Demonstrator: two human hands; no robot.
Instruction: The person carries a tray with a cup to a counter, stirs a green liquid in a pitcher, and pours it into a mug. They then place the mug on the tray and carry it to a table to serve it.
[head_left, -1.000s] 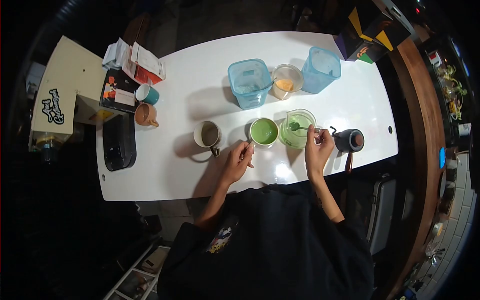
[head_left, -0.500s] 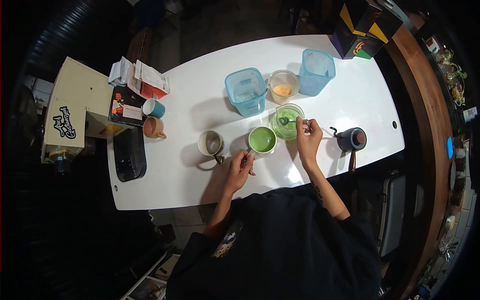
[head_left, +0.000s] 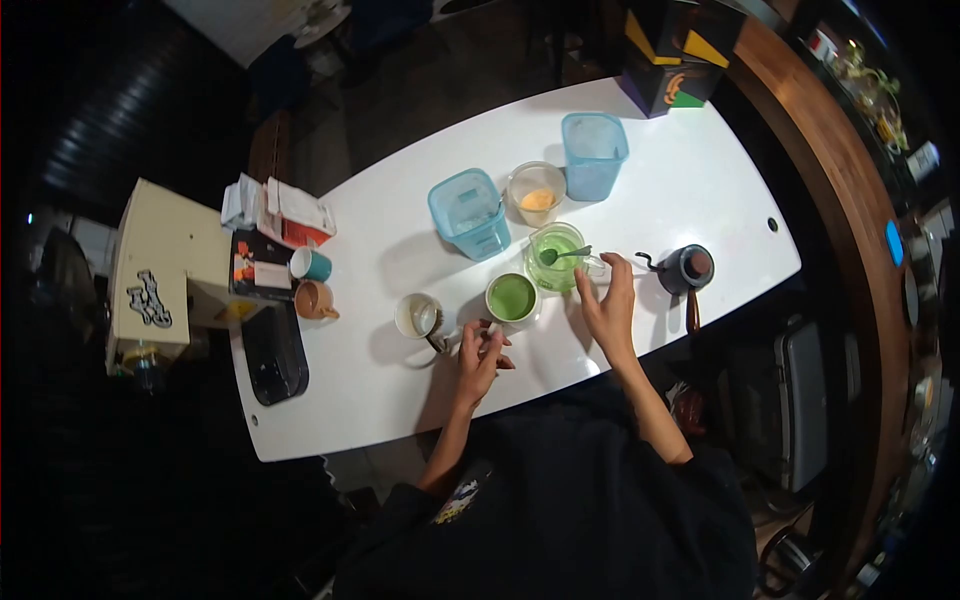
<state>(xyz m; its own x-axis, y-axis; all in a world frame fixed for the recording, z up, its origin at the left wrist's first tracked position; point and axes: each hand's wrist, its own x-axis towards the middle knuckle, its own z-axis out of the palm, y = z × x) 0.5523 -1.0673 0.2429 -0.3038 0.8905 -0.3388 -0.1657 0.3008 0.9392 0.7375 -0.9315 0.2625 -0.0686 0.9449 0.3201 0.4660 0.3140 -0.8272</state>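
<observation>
A cup of green liquid (head_left: pixel 512 298) stands near the table's front. Just below its left side is my left hand (head_left: pixel 482 362), fingers apart, near the cup's handle and holding nothing I can see. Behind the cup to the right, a glass jug (head_left: pixel 556 262) has green residue inside, and a spoon (head_left: pixel 568 254) leans in it. My right hand (head_left: pixel 608 305) is beside the jug's handle, thumb and fingers apart with nothing between them. Left of my left hand stands a cup with a metal strainer or small jug (head_left: pixel 420 318); which one is unclear.
Two blue containers (head_left: pixel 470 218) (head_left: pixel 593 160) flank a clear tub (head_left: pixel 537 192) with orange contents. A dark kettle (head_left: pixel 686 270) stands right. At left are a teal cup (head_left: pixel 311 265), a brown cup (head_left: pixel 314 300), packets (head_left: pixel 300 212) and a black tray (head_left: pixel 276 360).
My right hand has let go of the spoon, which rests in the jug. My left hand's fingers have loosened at the cup's handle. The camera view has turned and shifted.
</observation>
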